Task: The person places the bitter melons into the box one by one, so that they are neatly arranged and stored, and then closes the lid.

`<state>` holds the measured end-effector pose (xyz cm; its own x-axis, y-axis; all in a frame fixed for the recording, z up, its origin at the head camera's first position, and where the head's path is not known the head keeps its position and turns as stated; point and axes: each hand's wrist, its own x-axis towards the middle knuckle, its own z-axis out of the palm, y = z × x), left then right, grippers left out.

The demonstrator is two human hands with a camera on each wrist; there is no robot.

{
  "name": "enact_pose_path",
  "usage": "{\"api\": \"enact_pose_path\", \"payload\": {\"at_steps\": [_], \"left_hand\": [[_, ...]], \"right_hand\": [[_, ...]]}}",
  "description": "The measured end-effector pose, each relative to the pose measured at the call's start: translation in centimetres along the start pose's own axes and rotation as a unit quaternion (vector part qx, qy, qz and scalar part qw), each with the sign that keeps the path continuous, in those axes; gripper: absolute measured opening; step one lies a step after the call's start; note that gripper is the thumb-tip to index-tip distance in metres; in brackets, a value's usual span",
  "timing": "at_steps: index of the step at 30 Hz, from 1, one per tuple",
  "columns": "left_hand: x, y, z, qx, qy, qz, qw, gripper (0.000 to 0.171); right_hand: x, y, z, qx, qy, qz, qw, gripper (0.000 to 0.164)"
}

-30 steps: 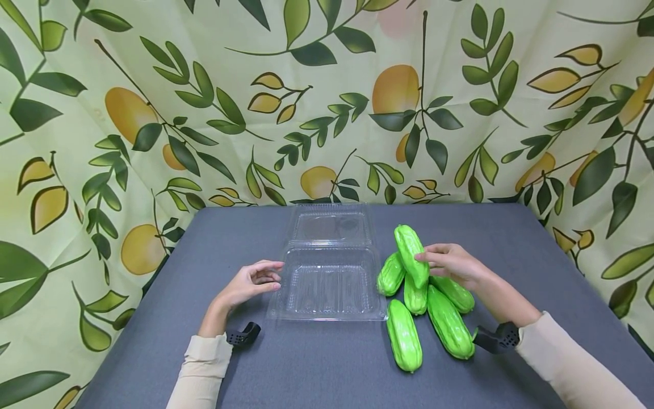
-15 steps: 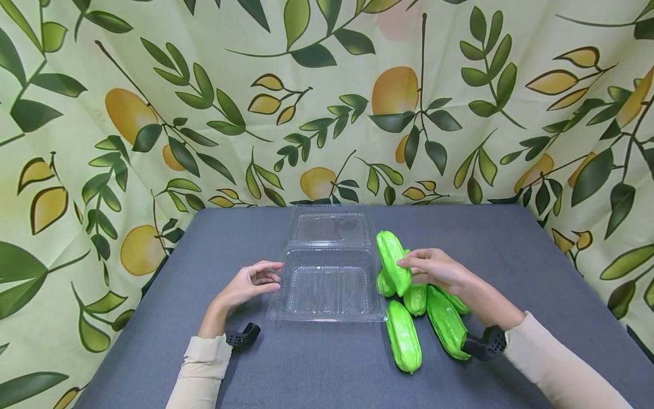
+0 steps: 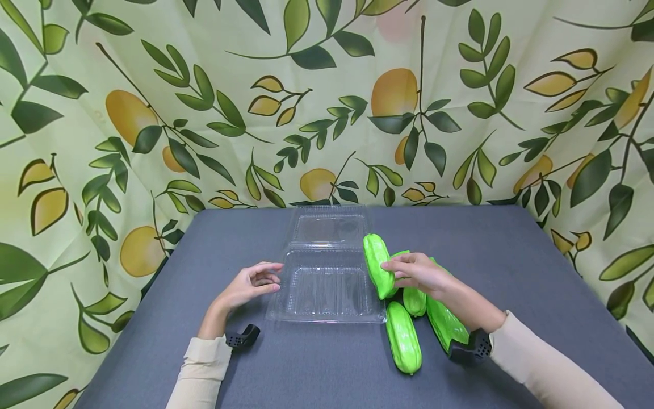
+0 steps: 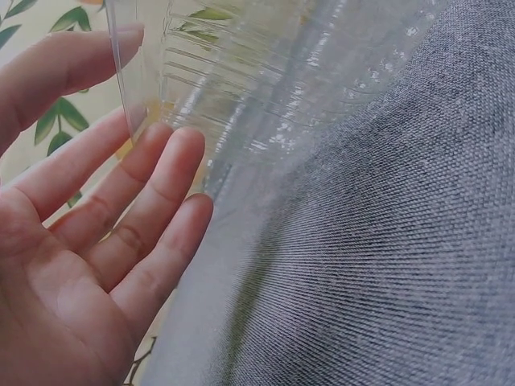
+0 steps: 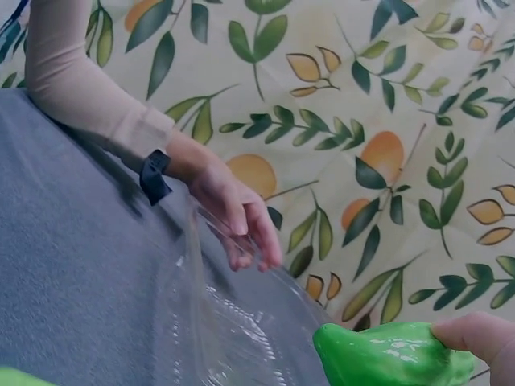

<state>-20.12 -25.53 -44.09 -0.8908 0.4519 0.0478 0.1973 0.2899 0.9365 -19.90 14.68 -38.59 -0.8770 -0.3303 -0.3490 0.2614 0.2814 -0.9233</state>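
Observation:
A ridged, glossy green gourd (image 3: 376,264) is in my right hand (image 3: 421,275), pinched between thumb and fingers near its lower half. It overlaps the right rim of a clear plastic clamshell container (image 3: 327,319) in the head view. My left hand (image 3: 250,287) is at the container's left edge, fingers relaxed and slightly bent. In the left wrist view, the thumb and fingertips overlap the clear rim (image 4: 125,72). The right wrist view shows the pointed end of the held gourd (image 5: 386,354) with the thumb on it.
Several more green gourds lie right of the container: one in front (image 3: 405,339), one behind it (image 3: 414,301), another (image 3: 443,324) partly under the right wrist. The container's lid (image 3: 329,228) lies folded back. A leaf-print cloth (image 3: 327,113) hangs behind the grey table (image 3: 317,369).
My right hand has moved left and slightly toward me with the gourd, from over the pile to the container's right edge. The left hand has stayed in place.

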Motion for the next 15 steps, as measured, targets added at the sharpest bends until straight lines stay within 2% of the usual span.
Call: {"api": "enact_pose_path", "payload": {"at_steps": [10, 15], "left_hand": [[-0.1, 0.0, 0.1, -0.013, -0.004, -0.013, 0.9998, 0.055], [0.0, 0.0, 0.1, -0.016, -0.001, -0.009, 0.9998, 0.056]], "right_hand": [[0.2, -0.1, 1.2, 0.013, -0.043, -0.029, 0.999, 0.072], [0.6, -0.5, 2.5, 0.021, -0.029, -0.011, 0.999, 0.064]]}}
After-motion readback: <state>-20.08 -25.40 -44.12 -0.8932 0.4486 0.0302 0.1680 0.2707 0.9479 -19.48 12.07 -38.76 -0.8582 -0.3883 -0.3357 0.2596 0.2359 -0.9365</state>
